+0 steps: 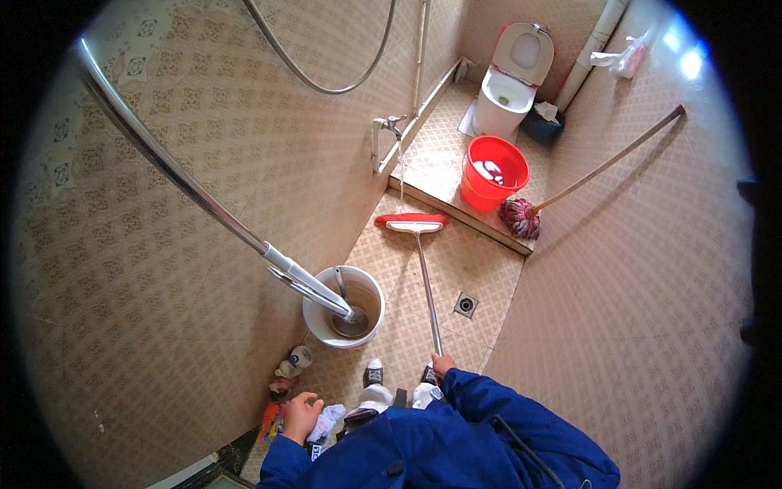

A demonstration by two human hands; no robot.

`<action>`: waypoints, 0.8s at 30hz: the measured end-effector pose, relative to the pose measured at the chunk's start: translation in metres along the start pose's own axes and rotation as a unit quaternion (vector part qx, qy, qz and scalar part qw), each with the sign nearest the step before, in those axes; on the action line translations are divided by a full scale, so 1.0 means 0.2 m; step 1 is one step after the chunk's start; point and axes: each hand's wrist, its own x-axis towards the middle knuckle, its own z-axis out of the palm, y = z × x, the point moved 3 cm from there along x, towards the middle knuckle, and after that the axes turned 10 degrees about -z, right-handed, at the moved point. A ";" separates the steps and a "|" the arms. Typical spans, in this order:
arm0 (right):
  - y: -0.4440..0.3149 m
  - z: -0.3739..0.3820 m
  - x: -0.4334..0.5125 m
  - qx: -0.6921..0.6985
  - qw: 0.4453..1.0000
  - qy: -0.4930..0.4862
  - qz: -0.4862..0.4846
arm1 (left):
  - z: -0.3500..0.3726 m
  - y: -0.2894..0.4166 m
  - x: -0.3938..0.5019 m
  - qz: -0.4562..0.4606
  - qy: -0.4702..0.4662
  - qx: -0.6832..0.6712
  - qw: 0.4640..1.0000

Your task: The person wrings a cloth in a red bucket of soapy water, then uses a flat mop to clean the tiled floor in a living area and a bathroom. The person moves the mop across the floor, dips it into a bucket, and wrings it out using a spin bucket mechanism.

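Observation:
My right hand (444, 365) grips the metal pole of a long-handled broom (427, 287). Its wide red-bristled head (412, 220) rests on the tiled floor, below the raised step. Loosely curled, my left hand (302, 417) hangs at my left side with nothing visible in it. A pale cloth or bag (330, 420) shows right beside it; whether they touch I cannot tell. From a wall tap (391, 124), a thin stream of water falls close to the broom head.
A white bucket (313, 327) holds a ladle and a mop-like tool with a long metal pole. On the step (421, 182) stand a red bucket (479, 198) with liquid, a string mop (519, 219) leaning on the wall, a toilet (498, 113) and a bin (542, 129). A floor drain (466, 304) lies right of the broom.

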 end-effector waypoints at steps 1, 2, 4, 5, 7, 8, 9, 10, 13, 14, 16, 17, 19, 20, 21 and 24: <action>0.00 -0.01 -0.01 0.005 1.000 -0.003 0.003 | -0.01 0.01 0.01 -0.004 0.001 0.017 1.000; -0.01 -0.01 -0.01 0.010 1.000 -0.007 0.004 | -0.01 0.02 0.02 -0.004 0.004 0.033 0.999; 0.00 -0.02 -0.04 0.094 0.993 -0.043 0.053 | -0.02 0.04 0.03 0.004 0.009 0.043 0.999; -0.01 -0.03 -0.05 0.080 0.995 -0.033 0.044 | -0.02 0.05 0.03 0.011 0.011 0.036 0.999; -0.04 -0.06 -0.07 0.069 0.997 -0.027 0.021 | -0.02 0.06 0.04 0.013 0.010 0.035 0.999; -0.04 -0.06 -0.07 0.108 0.992 -0.051 0.031 | -0.02 0.06 0.04 0.008 0.007 0.040 0.999; -0.05 -0.05 -0.08 0.165 0.983 -0.061 0.049 | -0.03 0.06 0.05 0.004 0.004 0.045 0.999; -0.06 -0.05 -0.08 0.220 0.971 -0.070 0.066 | -0.03 0.06 0.05 0.004 0.006 0.046 0.999; -0.10 0.00 -0.10 0.317 0.944 -0.041 0.080 | -0.03 0.04 0.04 0.009 0.007 0.046 0.999; -0.11 0.03 -0.12 0.345 0.934 -0.032 0.083 | -0.03 0.03 0.04 0.014 0.006 0.047 0.999; -0.14 0.10 -0.15 0.340 0.938 -0.031 0.065 | -0.03 0.02 0.04 0.016 0.003 0.046 0.999; -0.16 0.14 -0.17 0.359 0.929 -0.038 0.085 | -0.03 0.01 0.04 0.013 0.002 0.044 0.999; -0.19 0.21 -0.21 0.336 0.936 -0.028 0.100 | -0.03 -0.02 0.04 0.011 0.005 0.036 0.999; -0.21 0.23 -0.21 0.339 0.936 -0.026 0.091 | -0.03 -0.04 0.03 0.012 0.008 0.031 0.999; -0.23 0.25 -0.22 0.347 0.933 -0.022 0.094 | -0.04 -0.05 0.03 0.012 0.012 0.025 1.000; -0.29 0.26 -0.20 0.319 0.945 -0.035 0.060 | -0.04 -0.11 0.02 0.006 0.012 0.028 1.000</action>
